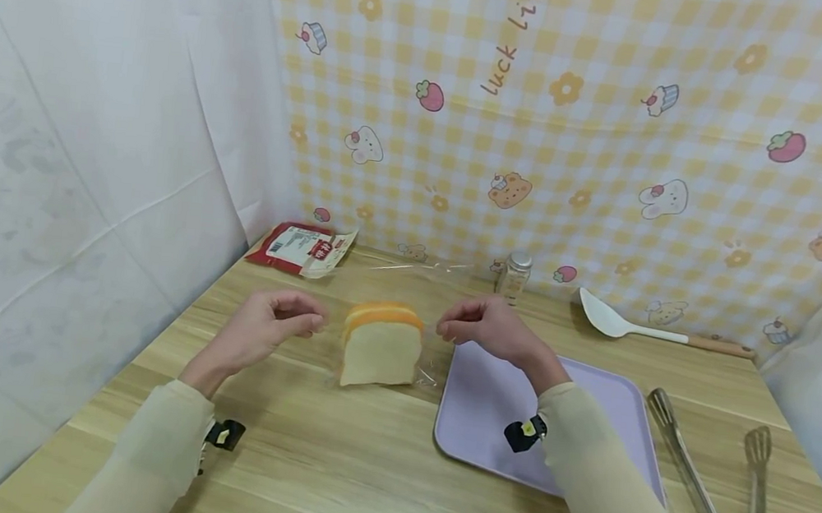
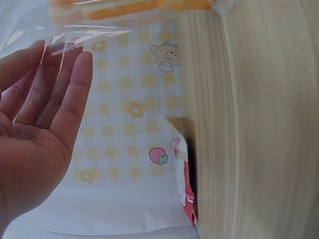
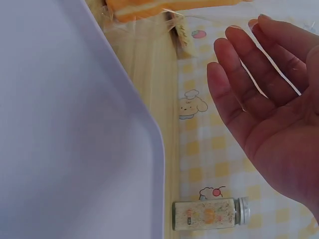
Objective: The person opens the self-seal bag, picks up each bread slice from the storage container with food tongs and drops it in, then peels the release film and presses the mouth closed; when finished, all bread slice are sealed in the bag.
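Observation:
Bread slices (image 1: 381, 357), with an orange crust along the top, stand upright inside a clear plastic bag (image 1: 426, 374), midway between my hands. The bag's faint upper edge shows behind the bread. On its left side, my left hand (image 1: 266, 325) pinches the film with thumb and fingertips; in the left wrist view glossy film crosses those fingertips (image 2: 82, 59). My right hand (image 1: 493, 328) has thumb and index tips together at the bag's right edge, over the tray's far left corner. Its other fingers (image 3: 219, 79) are loosely extended. Thin film makes the exact contact faint.
A lavender tray (image 1: 468, 439) lies under the right forearm. Behind stand a red and white packet (image 1: 300, 247) and a seasoning jar (image 1: 515, 276). A white spatula (image 1: 609, 318) lies at the back right; metal tongs (image 1: 696, 490) lie near the right edge.

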`<state>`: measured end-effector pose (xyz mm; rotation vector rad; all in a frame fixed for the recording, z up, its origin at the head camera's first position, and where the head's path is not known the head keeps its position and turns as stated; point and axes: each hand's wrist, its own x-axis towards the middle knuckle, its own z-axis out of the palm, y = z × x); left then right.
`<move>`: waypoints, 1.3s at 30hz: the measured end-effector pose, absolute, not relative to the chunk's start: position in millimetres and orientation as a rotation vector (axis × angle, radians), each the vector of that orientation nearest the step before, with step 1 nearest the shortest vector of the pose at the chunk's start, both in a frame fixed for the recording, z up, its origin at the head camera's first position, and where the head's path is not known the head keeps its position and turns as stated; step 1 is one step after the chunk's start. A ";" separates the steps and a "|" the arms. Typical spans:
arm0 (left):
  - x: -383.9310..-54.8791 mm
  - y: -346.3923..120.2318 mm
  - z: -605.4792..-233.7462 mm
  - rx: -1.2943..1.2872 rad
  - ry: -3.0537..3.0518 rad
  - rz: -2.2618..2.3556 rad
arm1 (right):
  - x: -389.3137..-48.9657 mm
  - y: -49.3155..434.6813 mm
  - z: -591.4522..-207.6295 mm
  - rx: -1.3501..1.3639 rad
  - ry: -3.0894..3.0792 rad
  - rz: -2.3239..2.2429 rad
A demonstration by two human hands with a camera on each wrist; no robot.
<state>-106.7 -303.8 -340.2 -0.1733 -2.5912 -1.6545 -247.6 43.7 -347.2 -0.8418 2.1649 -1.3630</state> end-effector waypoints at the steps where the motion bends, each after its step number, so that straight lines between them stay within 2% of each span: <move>1: -106.9 -304.4 -340.6 -0.172 -2.589 -1.659 | -247.0 44.0 -347.6 -0.845 2.161 -1.370; 17: -113.6 -308.4 -336.6 -0.027 -2.384 -1.919 | -239.5 44.1 -347.1 -0.851 2.013 -1.492; 28: -130.2 -306.8 -331.6 0.165 -2.439 -1.955 | -228.1 37.2 -356.3 -0.528 1.843 -1.650; 39: -153.7 -308.7 -353.1 0.226 -2.628 -1.937 | -220.2 35.3 -377.8 -0.373 1.832 -1.526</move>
